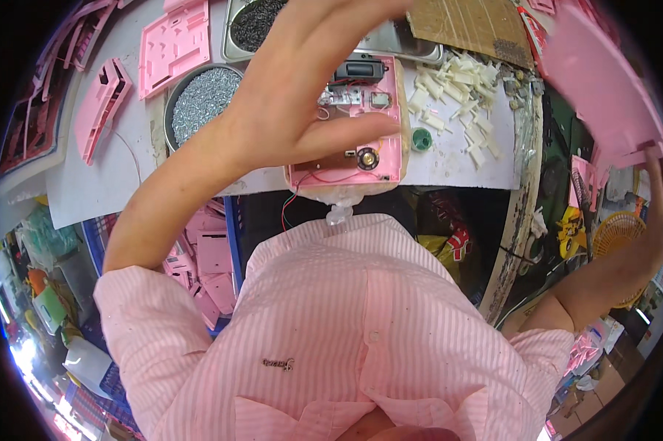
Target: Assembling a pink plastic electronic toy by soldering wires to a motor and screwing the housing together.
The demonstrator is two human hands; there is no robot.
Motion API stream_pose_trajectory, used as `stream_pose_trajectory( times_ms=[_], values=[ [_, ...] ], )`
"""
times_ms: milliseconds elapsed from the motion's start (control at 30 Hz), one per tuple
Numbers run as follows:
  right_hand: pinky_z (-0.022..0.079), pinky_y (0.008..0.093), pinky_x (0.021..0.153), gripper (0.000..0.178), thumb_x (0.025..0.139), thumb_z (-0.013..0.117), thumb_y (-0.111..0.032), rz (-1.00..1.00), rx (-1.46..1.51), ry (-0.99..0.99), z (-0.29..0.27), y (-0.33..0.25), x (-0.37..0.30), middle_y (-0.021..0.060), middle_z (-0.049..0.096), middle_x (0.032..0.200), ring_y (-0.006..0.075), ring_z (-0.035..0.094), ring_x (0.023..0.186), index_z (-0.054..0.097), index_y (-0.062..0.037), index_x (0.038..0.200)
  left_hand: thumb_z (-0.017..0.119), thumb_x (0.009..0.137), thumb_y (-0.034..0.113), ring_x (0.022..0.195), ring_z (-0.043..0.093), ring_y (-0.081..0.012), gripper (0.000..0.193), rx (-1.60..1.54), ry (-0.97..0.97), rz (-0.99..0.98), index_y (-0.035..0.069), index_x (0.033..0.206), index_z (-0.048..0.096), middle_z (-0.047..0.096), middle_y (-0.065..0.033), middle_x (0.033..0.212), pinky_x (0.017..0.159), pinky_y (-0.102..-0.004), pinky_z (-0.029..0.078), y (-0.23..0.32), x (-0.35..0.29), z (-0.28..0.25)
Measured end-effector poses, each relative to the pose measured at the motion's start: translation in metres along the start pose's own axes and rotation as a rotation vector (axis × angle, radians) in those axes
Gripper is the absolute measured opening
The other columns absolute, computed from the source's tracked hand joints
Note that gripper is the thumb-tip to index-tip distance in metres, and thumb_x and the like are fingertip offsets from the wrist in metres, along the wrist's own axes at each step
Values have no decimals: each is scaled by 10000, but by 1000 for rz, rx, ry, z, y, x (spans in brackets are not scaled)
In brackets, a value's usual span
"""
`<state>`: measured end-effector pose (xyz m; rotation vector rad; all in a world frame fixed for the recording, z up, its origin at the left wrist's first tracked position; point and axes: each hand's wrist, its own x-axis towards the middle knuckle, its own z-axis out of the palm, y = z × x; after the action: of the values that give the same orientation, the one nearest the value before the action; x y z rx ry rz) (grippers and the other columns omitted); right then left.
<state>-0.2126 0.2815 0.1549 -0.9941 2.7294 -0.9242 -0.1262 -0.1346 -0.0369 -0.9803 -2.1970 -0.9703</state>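
My left hand (287,110) hangs open above the table, its fingers and thumb spread and nothing in it. Beneath it lies an open pink plastic housing (393,151), partly hidden by the hand. Inside the housing are a black box-shaped part (359,69), a round brass-centred part (368,158) and thin red and black wires. A clear bag is under the housing. Out at the far right, my right hand (653,156) grips the lower edge of a large pink plastic panel (596,81), raised and tilted; most of its fingers are hidden behind the panel.
Left of the housing stands a round bowl of silver screws (205,103); a metal tray with dark screws (256,26) is behind. White plastic pieces (456,95) and a small green round container (422,140) lie to the right. Pink parts (175,45) and a cardboard piece (463,29) lie farther back.
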Motion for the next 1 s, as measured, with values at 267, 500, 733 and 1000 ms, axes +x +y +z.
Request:
stream_pose_trajectory(
  times_ms=[267, 500, 733, 1000],
  values=[
    [505, 271, 839, 417, 936, 599, -83, -188, -107, 552, 141, -41, 38, 139, 639, 1199, 154, 604, 996, 548, 55, 1327, 661, 937, 116, 1117, 631, -182, 428, -817, 171, -735, -28, 1317, 527, 627, -113, 1271, 927, -312, 521, 39, 6, -33],
    [430, 228, 559, 705, 934, 650, -122, 323, 742, 235, 295, -66, -25, 25, 599, 675, 97, 535, 569, 271, -43, 1523, 688, 906, 138, 792, 552, -98, 616, -268, 20, -952, -7, 1441, 421, 627, -26, 1009, 716, -253, 495, 65, -67, -3],
    [367, 288, 500, 524, 918, 669, -176, 259, 365, 119, 314, -40, -17, 52, 492, 520, 157, 473, 465, 481, -62, 1393, 731, 854, 200, 640, 529, -184, 670, -100, -12, -810, -44, 1410, 446, 593, -88, 804, 609, -303, 462, 54, -81, 8],
    [511, 430, 563, 449, 942, 621, -247, -13, -106, -42, 306, -44, 2, 149, 629, 623, 335, 642, 556, 543, -111, 1363, 700, 891, 187, 500, 483, -188, 621, 31, -75, -1003, -3, 1427, 452, 486, -59, 616, 500, -334, 415, 91, -104, 9]
  ],
)
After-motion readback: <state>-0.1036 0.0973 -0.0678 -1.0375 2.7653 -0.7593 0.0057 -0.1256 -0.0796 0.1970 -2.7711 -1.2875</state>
